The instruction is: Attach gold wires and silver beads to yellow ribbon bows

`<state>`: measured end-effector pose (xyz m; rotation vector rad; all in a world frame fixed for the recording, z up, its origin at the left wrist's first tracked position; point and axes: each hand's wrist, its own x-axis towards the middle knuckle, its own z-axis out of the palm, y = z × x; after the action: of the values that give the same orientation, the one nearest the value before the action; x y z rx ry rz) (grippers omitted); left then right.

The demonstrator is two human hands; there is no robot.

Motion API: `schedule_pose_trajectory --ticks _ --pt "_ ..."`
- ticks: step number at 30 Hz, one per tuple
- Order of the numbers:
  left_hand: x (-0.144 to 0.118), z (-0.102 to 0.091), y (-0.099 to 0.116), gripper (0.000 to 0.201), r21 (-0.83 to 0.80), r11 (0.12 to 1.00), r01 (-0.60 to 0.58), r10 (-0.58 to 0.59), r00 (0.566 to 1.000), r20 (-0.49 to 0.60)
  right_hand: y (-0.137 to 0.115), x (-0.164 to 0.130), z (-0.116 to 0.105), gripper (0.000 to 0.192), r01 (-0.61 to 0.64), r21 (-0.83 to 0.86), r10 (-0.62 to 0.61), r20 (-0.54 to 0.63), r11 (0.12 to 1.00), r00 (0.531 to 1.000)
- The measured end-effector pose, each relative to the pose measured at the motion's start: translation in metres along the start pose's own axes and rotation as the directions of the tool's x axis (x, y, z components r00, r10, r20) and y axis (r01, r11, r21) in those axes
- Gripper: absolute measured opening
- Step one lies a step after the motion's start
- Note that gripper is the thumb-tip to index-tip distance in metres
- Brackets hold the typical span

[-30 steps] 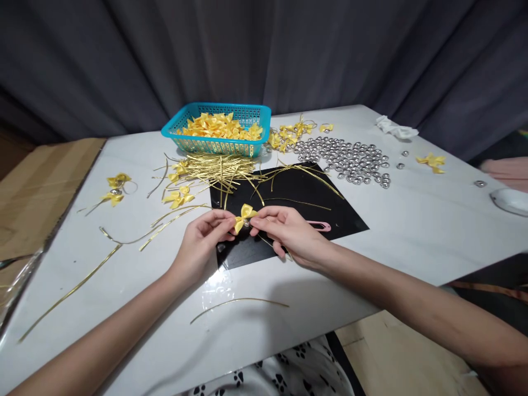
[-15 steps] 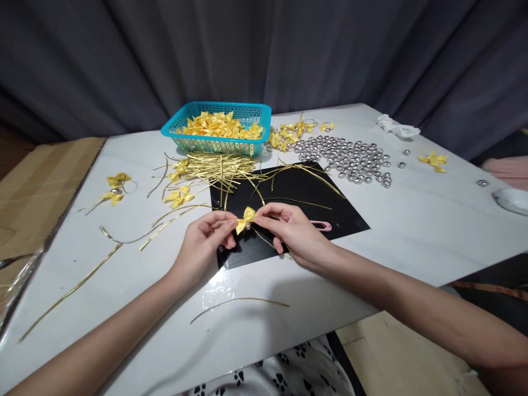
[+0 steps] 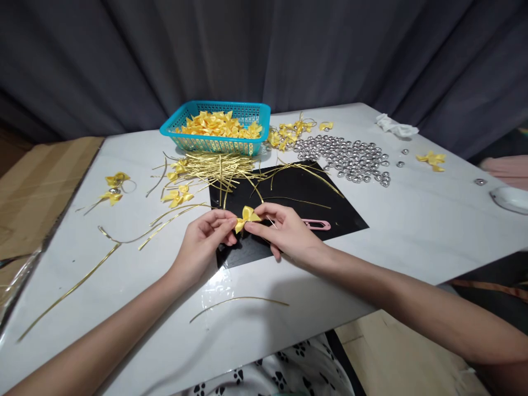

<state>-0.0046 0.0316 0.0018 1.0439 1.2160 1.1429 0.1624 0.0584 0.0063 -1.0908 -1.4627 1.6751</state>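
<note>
A yellow ribbon bow [image 3: 248, 214] is held between both hands above a black mat [image 3: 243, 254]. My left hand [image 3: 208, 234] pinches the bow's left end between thumb and fingers. From the other side, my right hand [image 3: 284, 230] grips the bow, its thumb across the middle where a small silver bead showed before. A thin wire trails near the right fingers. Partly behind the right hand, a pink cutter [image 3: 317, 224] lies on the mat. Gold wire ties [image 3: 220, 168] are heaped just beyond the hands, with loose yellow bows [image 3: 177, 196] to their left.
A blue basket [image 3: 173, 132] of yellow ribbon bows stands at the back. Silver beads [image 3: 350, 157] spread to its right, near finished-looking bows [image 3: 289, 135]. Single gold ties [image 3: 70, 291] lie at the left and front. A white cloth [image 3: 396, 126] and a white dish [image 3: 509, 199] are at the right.
My right thumb has slid left onto the middle of the bow and now covers the silver bead. The left hand keeps its pinch, almost still.
</note>
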Motion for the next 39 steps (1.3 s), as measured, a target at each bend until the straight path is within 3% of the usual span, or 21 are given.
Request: schedule_pose_trajectory --ticks 5,11,16,22,32,39 --pt "0.0004 0.0008 0.0002 0.018 -0.022 1.0 0.002 -0.002 1.0 -0.002 -0.0033 -0.0016 0.0005 0.032 0.013 -0.112 -0.012 0.012 0.994 1.0" --pt "0.0002 0.0006 0.0002 0.017 -0.041 0.999 0.001 -0.002 1.0 -0.01 -0.0033 -0.0003 -0.0023 0.029 -0.004 -0.055 0.006 0.042 0.999 0.999" --pt "0.0002 -0.0003 -0.0002 0.017 -0.058 0.998 -0.005 0.004 1.0 -0.027 -0.0026 -0.0014 -0.0016 0.027 0.097 -0.171 -0.104 -0.029 0.98 0.994" --pt "0.0004 -0.0006 -0.0012 0.017 -0.063 0.998 -0.001 -0.001 0.999 -0.038 -0.0048 0.0007 -0.0058 0.03 0.031 -0.029 -0.028 0.095 0.999 0.995" --pt "0.0011 -0.0009 -0.0033 0.014 -0.085 0.996 0.017 -0.019 0.999 -0.032 -0.0073 0.0024 -0.0085 0.029 0.005 -0.043 -0.003 0.036 0.999 0.999" --pt "-0.0015 -0.0022 -0.0032 0.012 -0.029 0.999 -0.04 0.04 0.999 0.021 -0.0041 0.0042 -0.007 0.027 0.094 -0.008 -0.094 -0.025 0.996 0.995"
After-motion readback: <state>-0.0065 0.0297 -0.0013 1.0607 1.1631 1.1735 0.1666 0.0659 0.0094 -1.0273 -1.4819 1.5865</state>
